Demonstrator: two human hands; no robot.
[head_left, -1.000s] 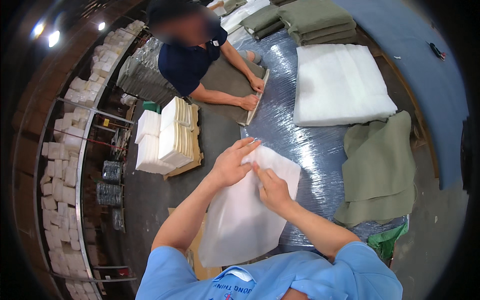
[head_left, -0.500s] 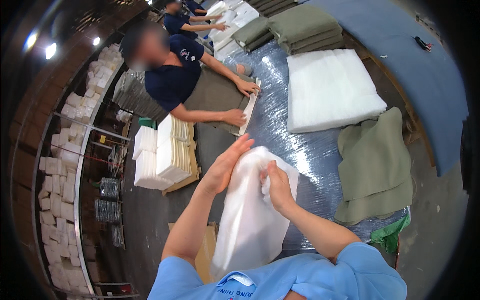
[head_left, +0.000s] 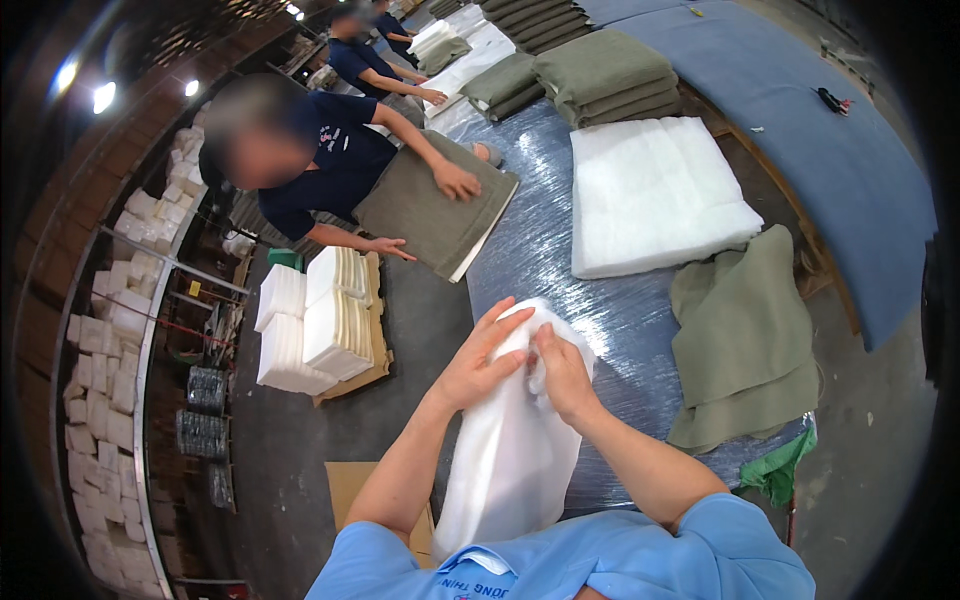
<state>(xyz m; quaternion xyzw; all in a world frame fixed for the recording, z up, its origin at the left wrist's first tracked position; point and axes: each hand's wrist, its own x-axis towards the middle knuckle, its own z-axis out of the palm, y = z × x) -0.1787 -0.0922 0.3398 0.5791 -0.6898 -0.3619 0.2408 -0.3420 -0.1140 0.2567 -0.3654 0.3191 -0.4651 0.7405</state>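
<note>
A white wadding sheet point(head_left: 510, 470) hangs folded in front of my chest, its lower end against my blue shirt. My left hand point(head_left: 484, 362) lies on its upper left edge, the fingers bent around the fold. Close beside it, my right hand point(head_left: 563, 376) is closed on a bunched part of the sheet, with the thumb uppermost. The two hands nearly meet at the top of the sheet. The inside of each grip is partly hidden by the fabric.
A plastic-wrapped table point(head_left: 540, 190) holds a thick white wadding stack point(head_left: 660, 200), loose olive fabric point(head_left: 745, 350) and folded olive pieces point(head_left: 610, 75). Across it, a co-worker point(head_left: 330, 150) handles an olive cover. White foam blocks point(head_left: 335, 315) stand on the floor at left.
My left hand has gone from flat and stretched to curled over the sheet, nearer my right hand. The co-worker has pulled the olive cover toward the table's near left edge and turned it.
</note>
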